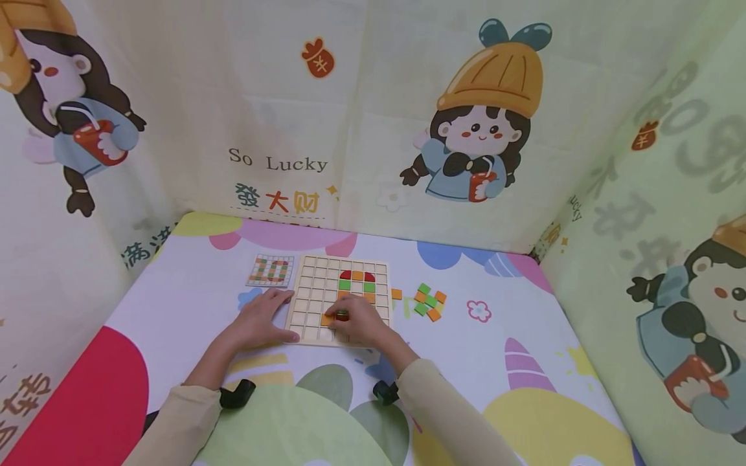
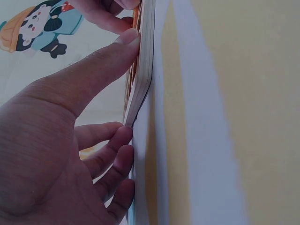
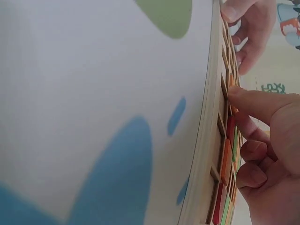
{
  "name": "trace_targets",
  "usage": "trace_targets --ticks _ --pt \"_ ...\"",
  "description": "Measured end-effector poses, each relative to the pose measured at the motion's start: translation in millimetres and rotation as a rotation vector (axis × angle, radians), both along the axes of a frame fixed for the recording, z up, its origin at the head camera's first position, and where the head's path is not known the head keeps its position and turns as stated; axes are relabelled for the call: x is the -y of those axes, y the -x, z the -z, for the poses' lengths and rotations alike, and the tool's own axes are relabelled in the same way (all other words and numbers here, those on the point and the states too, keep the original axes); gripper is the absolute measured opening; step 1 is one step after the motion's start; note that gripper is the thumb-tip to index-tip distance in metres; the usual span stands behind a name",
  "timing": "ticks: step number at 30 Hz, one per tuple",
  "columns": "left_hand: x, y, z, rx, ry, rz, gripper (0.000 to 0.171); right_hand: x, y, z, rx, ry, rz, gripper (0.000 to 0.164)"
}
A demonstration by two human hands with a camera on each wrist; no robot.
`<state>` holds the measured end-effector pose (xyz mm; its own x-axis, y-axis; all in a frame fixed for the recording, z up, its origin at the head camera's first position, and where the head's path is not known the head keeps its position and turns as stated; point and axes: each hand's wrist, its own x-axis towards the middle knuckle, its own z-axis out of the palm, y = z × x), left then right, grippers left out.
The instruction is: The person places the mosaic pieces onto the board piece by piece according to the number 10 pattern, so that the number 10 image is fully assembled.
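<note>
My left hand [image 1: 260, 319] lies spread along the left side of the pale wooden grid board [image 1: 309, 291], thumb by its near corner and fingers relaxed against the edge, while the grip of my right hand [image 1: 362, 320] is nearly closed, thumb and fingertips pinching a small orange square tile [image 1: 327, 320] over the near part of the grid. The board lies flat on the tabletop [image 1: 454, 362], beside a square card printed with a coloured pattern [image 1: 271, 270]. I judge the work well begun but unfinished: red, orange and green tiles make a rounded outline toward the board's far right, yet its left columns show bare cells, and a cluster of loose green and orange tiles [image 1: 430, 301] waits to the right, with a single orange tile [image 1: 397, 294] nearer the board's edge. Only the head view shows the card and those loose pieces. The right wrist view gives me what my own hand covers there: red, orange and green tiles seated low beneath my curled fingers. The left wrist view alone brings out the board's layered edge up close, my thumb against it.
</note>
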<state>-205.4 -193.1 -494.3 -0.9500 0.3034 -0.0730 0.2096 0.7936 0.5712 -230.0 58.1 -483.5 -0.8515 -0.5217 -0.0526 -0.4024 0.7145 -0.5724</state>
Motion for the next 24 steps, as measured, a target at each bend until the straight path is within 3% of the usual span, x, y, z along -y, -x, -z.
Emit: trace_targets --ticks 13,24 --pt "1 0.6 -1.2 -0.001 -0.001 0.004 0.1 -1 -0.6 -3.1 0.007 -0.007 0.042 0.025" --pt "2 0.9 0.1 -0.011 0.0 0.014 0.1 -14 1.6 -6.0 -0.04 0.017 0.073 0.022"
